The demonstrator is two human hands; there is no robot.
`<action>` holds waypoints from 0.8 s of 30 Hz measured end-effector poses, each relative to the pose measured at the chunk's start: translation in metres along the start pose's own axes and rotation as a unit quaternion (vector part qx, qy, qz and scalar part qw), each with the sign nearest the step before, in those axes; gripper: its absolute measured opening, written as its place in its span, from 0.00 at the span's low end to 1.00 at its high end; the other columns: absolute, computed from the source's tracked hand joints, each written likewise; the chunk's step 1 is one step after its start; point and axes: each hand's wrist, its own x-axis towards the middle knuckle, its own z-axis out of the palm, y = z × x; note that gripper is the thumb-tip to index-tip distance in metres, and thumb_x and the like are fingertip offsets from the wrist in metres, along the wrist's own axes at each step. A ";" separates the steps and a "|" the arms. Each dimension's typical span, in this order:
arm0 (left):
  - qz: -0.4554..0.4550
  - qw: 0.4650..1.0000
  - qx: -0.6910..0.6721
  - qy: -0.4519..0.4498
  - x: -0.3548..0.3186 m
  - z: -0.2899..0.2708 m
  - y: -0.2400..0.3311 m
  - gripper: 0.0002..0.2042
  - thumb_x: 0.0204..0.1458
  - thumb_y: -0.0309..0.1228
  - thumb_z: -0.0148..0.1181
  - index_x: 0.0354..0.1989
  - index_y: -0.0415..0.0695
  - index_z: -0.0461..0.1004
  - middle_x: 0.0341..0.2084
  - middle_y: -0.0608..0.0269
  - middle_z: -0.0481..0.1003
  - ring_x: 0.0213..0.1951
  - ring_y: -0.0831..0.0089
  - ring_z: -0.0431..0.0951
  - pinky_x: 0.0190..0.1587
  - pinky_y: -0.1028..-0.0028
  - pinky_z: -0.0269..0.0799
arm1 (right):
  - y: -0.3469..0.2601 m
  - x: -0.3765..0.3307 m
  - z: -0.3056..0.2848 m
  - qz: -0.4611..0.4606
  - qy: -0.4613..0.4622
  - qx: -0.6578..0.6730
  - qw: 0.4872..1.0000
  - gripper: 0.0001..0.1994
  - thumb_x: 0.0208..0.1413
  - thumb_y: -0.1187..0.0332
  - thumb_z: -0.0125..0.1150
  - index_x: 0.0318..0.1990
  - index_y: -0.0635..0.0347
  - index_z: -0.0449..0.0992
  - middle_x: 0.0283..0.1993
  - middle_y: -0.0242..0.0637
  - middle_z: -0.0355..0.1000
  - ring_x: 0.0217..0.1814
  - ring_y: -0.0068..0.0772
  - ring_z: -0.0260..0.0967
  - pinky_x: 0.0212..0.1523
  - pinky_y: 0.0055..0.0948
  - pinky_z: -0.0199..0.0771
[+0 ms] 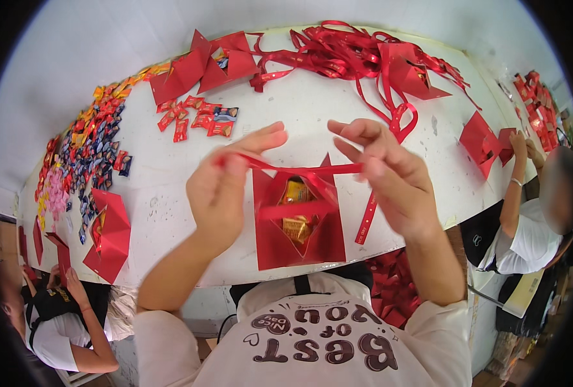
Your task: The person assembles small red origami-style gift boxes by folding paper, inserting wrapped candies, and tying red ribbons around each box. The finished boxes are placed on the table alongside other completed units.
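Between my hands a red ribbon (pixel 286 169) is stretched sideways over a red folded-card gift box (pixel 270 251). My left hand (pixel 217 200) pinches one length of it between thumb and fingers, its other fingers reaching out. On the other side, my right hand (pixel 396 177) grips the ribbon near the thumb, with several fingers raised. A ribbon tail (pixel 366 219) hangs below my right hand. Gold- and yellow-wrapped sweets (pixel 297 229) show through the box's pointed opening, and a ribbon strip crosses over them. The box's far side is partly hidden behind the ribbon.
Loose red ribbons (pixel 338 51) lie heaped at the back. More red boxes (pixel 228 71) stand around the white table (pixel 190 161). Wrapped sweets (pixel 96 142) pile up at left, with a small group (pixel 199 119) nearer. A person (pixel 525 219) works at right, another (pixel 61 322) at left.
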 end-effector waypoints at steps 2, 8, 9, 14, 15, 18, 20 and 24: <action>-0.271 0.885 -0.342 0.161 -0.015 0.007 -0.016 0.09 0.62 0.30 0.42 0.32 0.41 0.68 0.25 0.62 0.70 0.30 0.70 0.69 0.29 0.79 0.70 | 0.019 -0.020 -0.006 0.048 0.159 0.310 0.936 0.09 0.63 0.69 0.45 0.31 0.58 0.68 0.29 0.27 0.60 0.30 0.24 0.60 0.38 0.25 0.70; -0.344 0.781 -0.348 0.387 -0.023 -0.060 -0.076 0.15 0.66 0.38 0.40 0.27 0.46 0.58 0.14 0.72 0.49 0.16 0.81 0.46 0.18 0.76 0.43 | 0.041 -0.046 -0.087 0.033 0.412 0.241 0.878 0.14 0.62 0.68 0.41 0.23 0.52 0.52 0.17 0.23 0.40 0.17 0.18 0.32 0.18 0.24 0.35; -0.346 0.821 -0.289 0.349 -0.024 -0.070 -0.082 0.14 0.65 0.38 0.41 0.27 0.46 0.58 0.14 0.72 0.49 0.16 0.81 0.46 0.17 0.76 0.44 | 0.046 -0.047 -0.098 0.043 0.440 0.224 0.869 0.14 0.62 0.69 0.41 0.22 0.51 0.51 0.17 0.23 0.39 0.16 0.18 0.32 0.17 0.25 0.35; -0.403 0.903 0.052 0.140 -0.020 -0.079 -0.068 0.08 0.61 0.35 0.49 0.40 0.43 0.65 0.15 0.70 0.60 0.17 0.80 0.56 0.20 0.79 0.52 | 0.065 -0.052 -0.104 0.223 0.308 -0.102 0.919 0.11 0.58 0.65 0.56 0.28 0.57 0.64 0.20 0.31 0.58 0.20 0.23 0.55 0.21 0.25 0.57; -0.323 0.935 0.128 0.067 -0.013 -0.072 -0.062 0.09 0.61 0.34 0.49 0.42 0.42 0.66 0.17 0.69 0.63 0.19 0.79 0.59 0.23 0.78 0.55 | 0.065 -0.050 -0.098 0.135 0.293 -0.224 0.920 0.11 0.56 0.64 0.59 0.31 0.59 0.65 0.23 0.33 0.61 0.25 0.27 0.59 0.25 0.27 0.61; -0.063 0.928 0.333 -0.153 -0.003 -0.048 -0.045 0.11 0.59 0.31 0.50 0.46 0.39 0.68 0.24 0.64 0.70 0.27 0.75 0.67 0.33 0.73 0.63 | 0.049 -0.042 -0.083 -0.118 0.213 -0.592 0.768 0.23 0.47 0.64 0.66 0.45 0.68 0.65 0.39 0.45 0.70 0.48 0.43 0.67 0.49 0.38 0.68; 0.132 0.848 0.436 -0.270 -0.004 -0.029 -0.040 0.13 0.58 0.30 0.51 0.49 0.36 0.70 0.28 0.61 0.76 0.33 0.72 0.73 0.40 0.71 0.69 | 0.042 -0.037 -0.066 -0.039 0.052 -0.534 0.843 0.23 0.46 0.67 0.64 0.48 0.68 0.64 0.41 0.46 0.71 0.46 0.44 0.69 0.48 0.37 0.68; -0.400 0.824 0.128 -0.380 -0.020 -0.007 -0.046 0.13 0.61 0.34 0.49 0.33 0.36 0.73 0.22 0.64 0.72 0.27 0.77 0.71 0.33 0.75 0.67 | 0.058 -0.030 -0.025 0.153 -0.048 -0.297 0.941 0.14 0.48 0.76 0.54 0.44 0.67 0.70 0.38 0.41 0.72 0.40 0.33 0.71 0.44 0.31 0.71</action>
